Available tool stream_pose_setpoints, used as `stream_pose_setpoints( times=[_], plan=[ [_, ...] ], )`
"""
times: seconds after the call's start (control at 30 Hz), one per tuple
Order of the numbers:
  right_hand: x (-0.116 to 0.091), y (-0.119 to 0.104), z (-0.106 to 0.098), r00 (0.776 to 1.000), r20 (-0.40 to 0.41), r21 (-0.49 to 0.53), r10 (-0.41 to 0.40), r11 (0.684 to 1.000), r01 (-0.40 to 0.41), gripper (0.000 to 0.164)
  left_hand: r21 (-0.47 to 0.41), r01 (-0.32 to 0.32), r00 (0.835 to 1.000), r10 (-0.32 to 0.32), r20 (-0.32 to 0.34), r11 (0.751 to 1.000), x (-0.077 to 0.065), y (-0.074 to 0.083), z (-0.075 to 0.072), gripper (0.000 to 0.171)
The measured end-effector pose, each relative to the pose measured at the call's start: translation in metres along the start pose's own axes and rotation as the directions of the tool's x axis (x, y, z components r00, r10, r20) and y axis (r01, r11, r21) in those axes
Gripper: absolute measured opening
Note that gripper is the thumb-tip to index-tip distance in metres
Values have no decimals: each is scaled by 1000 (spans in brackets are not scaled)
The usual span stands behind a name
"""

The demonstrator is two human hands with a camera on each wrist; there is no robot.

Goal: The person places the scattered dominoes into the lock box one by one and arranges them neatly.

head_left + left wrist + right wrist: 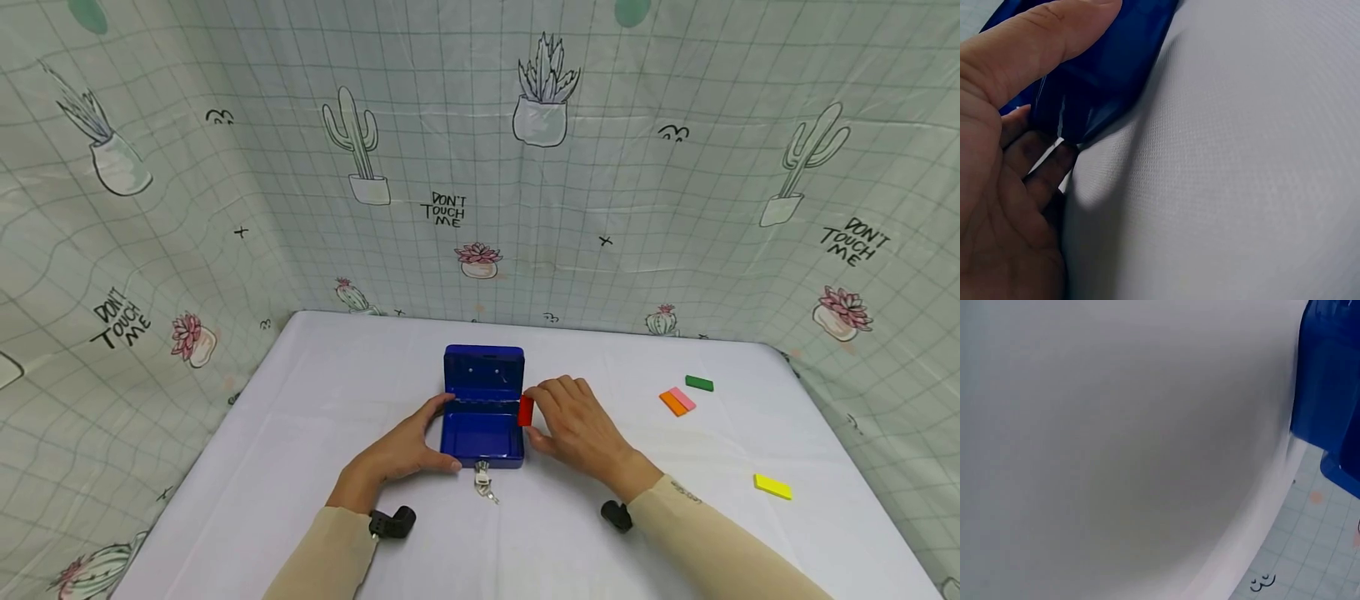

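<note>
A dark blue metal cash box (482, 437) stands on the white table with its lid (484, 375) raised at the back. Its inside looks bare. My left hand (401, 452) grips the left side of the box, thumb at the front corner and fingers farther back; the left wrist view shows the thumb over the box edge (1116, 62). At the right rim, my right hand (581, 425) pinches a small red block (526, 411), held upright. In the right wrist view only the box's side (1322, 387) shows; the hand and block are out of frame. Keys (486, 485) hang from the front lock.
To the right lie an orange block (672, 404) and a pink block (683, 397) side by side, with a green block (699, 383) behind them. A yellow block (772, 487) is nearer the right edge. Patterned cloth (480, 167) surrounds the table's back and sides.
</note>
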State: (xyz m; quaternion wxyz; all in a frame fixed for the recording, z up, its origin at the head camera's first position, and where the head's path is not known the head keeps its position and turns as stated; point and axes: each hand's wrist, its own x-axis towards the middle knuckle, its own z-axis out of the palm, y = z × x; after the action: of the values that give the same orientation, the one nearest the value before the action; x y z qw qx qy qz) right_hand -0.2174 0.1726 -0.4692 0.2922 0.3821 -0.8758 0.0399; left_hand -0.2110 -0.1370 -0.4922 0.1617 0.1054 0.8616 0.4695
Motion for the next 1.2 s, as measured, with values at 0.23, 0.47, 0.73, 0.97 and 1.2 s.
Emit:
stream_pose_setpoints(
  times=[0.23, 0.47, 0.73, 0.97, 1.2],
  plan=[
    [13, -8, 3, 1000, -4, -10, -31, 999, 31, 49, 5, -1, 1000, 1, -5, 1000, 1, 1, -1, 116],
    [29, -18, 11, 998, 30, -22, -63, 998, 64, 49, -17, -7, 1000, 8, 7, 1000, 1, 0, -2, 114],
    [43, -29, 19, 995, 56, -31, -88, 995, 90, 46, -30, -11, 1000, 12, 13, 999, 0, 0, -3, 113],
    [53, -38, 27, 988, 124, -28, -93, 995, 97, 46, -33, -31, 999, 31, 11, 999, 0, -2, -3, 112],
    [59, -44, 33, 985, 149, -27, -88, 995, 93, 46, -24, -30, 999, 31, 13, 999, 0, -4, -2, 112]
  ],
)
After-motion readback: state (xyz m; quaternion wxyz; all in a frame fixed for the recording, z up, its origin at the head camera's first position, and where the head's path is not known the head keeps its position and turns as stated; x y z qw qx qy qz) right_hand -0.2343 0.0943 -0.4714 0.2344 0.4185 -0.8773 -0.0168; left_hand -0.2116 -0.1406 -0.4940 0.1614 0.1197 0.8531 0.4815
